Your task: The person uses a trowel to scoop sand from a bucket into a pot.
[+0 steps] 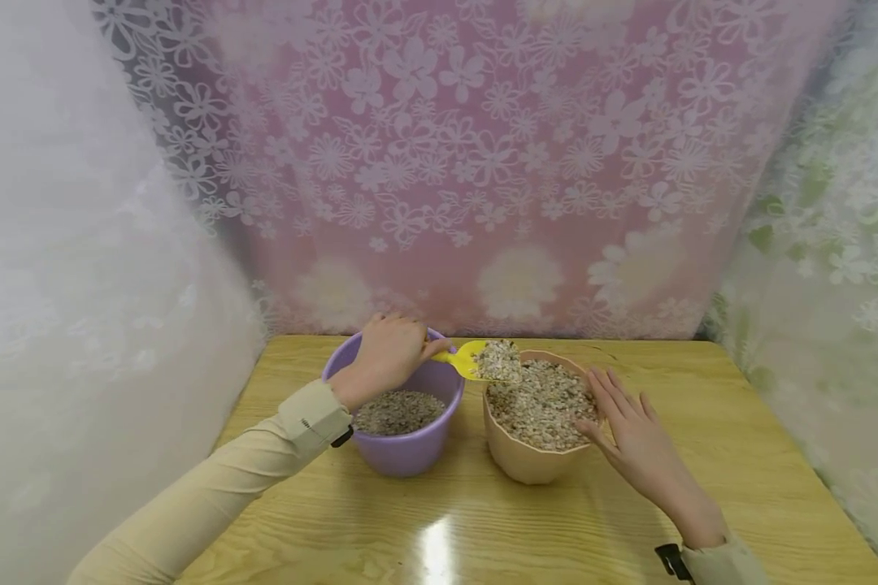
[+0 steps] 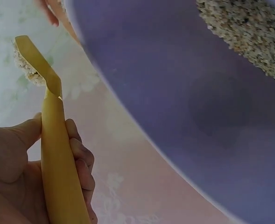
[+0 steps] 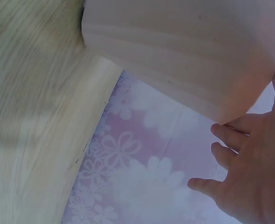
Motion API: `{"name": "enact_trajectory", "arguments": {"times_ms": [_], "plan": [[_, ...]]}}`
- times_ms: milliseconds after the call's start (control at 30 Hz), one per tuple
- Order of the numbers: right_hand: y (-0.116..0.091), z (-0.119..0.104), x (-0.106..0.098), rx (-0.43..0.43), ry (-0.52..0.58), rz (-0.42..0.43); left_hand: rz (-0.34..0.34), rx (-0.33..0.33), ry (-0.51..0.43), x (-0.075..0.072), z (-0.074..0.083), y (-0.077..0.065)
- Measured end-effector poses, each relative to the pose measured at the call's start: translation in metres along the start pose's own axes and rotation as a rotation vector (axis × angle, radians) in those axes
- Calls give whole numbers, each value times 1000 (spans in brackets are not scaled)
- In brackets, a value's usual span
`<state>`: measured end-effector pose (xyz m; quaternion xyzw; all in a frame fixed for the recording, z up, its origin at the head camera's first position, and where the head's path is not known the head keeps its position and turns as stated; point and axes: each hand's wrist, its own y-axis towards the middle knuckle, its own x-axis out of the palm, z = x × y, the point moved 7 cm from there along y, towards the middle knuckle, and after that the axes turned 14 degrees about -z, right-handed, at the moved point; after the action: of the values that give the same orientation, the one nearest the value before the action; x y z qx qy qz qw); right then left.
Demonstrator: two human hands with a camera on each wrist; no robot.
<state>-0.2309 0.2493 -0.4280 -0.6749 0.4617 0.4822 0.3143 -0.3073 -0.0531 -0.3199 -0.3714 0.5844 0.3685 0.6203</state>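
Note:
My left hand (image 1: 391,351) grips the handle of a yellow scoop (image 2: 58,154) above the rim of a purple bucket (image 1: 410,453). Pale gravel (image 1: 497,360) lies heaped on the scoop's blade, which reaches over the left edge of a peach-coloured pot (image 1: 530,467). That pot is filled nearly to its rim with the same kind of gravel. Darker-looking gravel (image 1: 398,413) covers the bottom of the purple bucket. With its fingers extended, my right hand (image 1: 636,443) touches the right side of the peach pot; the right wrist view shows fingertips (image 3: 216,128) against its wall.
Both containers stand side by side on a wooden table (image 1: 439,520). A pink flowered curtain (image 1: 446,203) hangs behind the table's back edge. Pale sheeting (image 1: 117,284) hangs at the left, and a flowered curtain (image 1: 827,325) at the right.

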Motion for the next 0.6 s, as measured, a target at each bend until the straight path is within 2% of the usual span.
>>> {"name": "enact_trajectory", "arguments": {"times_ms": [133,300,600], "plan": [[-3,3,1,10,7,-11,-11,6,13,5,13,15],[-5,4,2,12,9,-2,-10,55,62,10,30,29],[-7,5,4,21,-29,14,-36,115,163,22,58,44]]}}
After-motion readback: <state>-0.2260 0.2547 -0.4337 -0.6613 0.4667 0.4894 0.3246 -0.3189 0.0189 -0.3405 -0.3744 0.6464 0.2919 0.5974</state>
